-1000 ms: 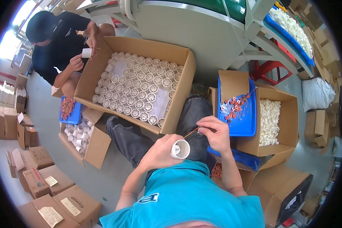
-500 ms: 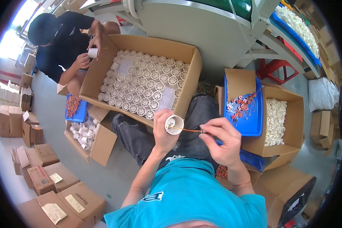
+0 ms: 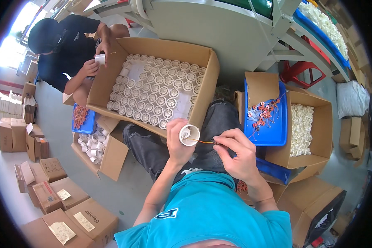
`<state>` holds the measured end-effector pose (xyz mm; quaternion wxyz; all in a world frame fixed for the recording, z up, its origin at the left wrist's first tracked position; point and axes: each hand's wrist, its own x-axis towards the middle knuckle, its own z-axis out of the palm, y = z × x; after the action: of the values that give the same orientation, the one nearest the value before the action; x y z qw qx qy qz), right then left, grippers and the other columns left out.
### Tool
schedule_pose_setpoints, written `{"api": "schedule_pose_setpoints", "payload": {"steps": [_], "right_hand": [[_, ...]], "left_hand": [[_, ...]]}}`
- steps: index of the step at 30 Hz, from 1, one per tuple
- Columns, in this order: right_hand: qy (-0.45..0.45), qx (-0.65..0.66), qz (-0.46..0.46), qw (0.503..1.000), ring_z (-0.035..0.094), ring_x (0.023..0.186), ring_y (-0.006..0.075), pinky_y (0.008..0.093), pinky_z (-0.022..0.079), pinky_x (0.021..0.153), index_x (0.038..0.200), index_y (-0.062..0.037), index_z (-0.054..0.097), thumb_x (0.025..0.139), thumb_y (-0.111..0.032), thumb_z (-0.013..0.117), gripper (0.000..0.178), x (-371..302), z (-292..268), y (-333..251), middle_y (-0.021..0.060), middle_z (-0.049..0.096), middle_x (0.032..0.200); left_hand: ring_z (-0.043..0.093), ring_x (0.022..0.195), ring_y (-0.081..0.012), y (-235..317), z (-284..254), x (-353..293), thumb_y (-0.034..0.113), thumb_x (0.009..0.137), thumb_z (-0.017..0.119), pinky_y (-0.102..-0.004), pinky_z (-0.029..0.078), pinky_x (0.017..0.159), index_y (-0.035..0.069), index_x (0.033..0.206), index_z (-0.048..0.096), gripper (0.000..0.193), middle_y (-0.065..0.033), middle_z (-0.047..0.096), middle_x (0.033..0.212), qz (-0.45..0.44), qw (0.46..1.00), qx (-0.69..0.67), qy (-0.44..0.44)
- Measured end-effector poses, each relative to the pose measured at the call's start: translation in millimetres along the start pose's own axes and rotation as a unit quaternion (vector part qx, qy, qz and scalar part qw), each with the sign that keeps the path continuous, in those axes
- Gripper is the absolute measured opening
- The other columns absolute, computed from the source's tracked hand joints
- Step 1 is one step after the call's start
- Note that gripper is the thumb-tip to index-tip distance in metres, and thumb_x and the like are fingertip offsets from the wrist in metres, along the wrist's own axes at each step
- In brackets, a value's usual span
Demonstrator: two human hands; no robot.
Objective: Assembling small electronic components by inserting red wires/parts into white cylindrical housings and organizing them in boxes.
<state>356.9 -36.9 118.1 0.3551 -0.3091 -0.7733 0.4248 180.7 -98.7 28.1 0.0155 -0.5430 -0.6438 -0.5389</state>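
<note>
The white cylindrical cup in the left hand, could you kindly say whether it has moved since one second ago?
Yes: judged against the large open carton, the white cylindrical cup in the left hand has moved up the picture, toward it.

You have a gray floor [image 3: 130, 198] spreading out left of your left fingers [image 3: 175, 128]. Directly on it, near and left of those fingers, sits an open cardboard carton [image 3: 115, 159]; brown cartons [image 3: 103, 223] stand farther left and closer to you. Ahead and right of your right fingers [image 3: 231, 142], a red plastic stool [image 3: 291, 72] stands on it.
</note>
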Motion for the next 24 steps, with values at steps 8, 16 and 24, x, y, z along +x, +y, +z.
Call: {"api": "schedule_pose_setpoints", "payload": {"steps": [8,16,24], "right_hand": [[0.003,-0.016,-0.008,1.000,0.067,0.076,0.0245,0.0320,0.055,0.066,0.097,0.0044,0.070,0.077,0.006,0.073,0.020,0,1,2,0.0133,0.062,0.093],[-0.012,-0.026,-0.027,0.999,0.066,0.077,0.0279,0.0349,0.055,0.068,0.101,0.0042,0.067,0.078,0.005,0.072,0.023,2,5,2,0.0143,0.062,0.094],[-0.018,-0.081,-0.046,0.995,0.054,0.084,0.0257,0.0333,0.049,0.073,0.085,-0.0033,0.073,0.066,-0.001,0.076,0.019,10,31,20,0.0091,0.058,0.098]], "left_hand": [[0.060,0.095,-0.0306,0,0,-1,-0.002,0.066,0.084,-0.0368,0.050,0.081,0.002,0.112,0.054,0.055,-0.0161,0.058,0.107,0.008,1.000,-0.004,-0.010],[0.061,0.093,-0.0341,7,-4,2,-0.006,0.061,0.080,-0.0392,0.050,0.079,0.002,0.109,0.057,0.053,-0.0165,0.060,0.104,-0.018,0.996,-0.047,-0.069],[0.063,0.091,-0.0302,15,3,9,0.006,0.059,0.079,-0.0381,0.045,0.079,0.006,0.099,0.061,0.044,-0.0094,0.064,0.095,0.044,0.990,-0.001,-0.137]]}}
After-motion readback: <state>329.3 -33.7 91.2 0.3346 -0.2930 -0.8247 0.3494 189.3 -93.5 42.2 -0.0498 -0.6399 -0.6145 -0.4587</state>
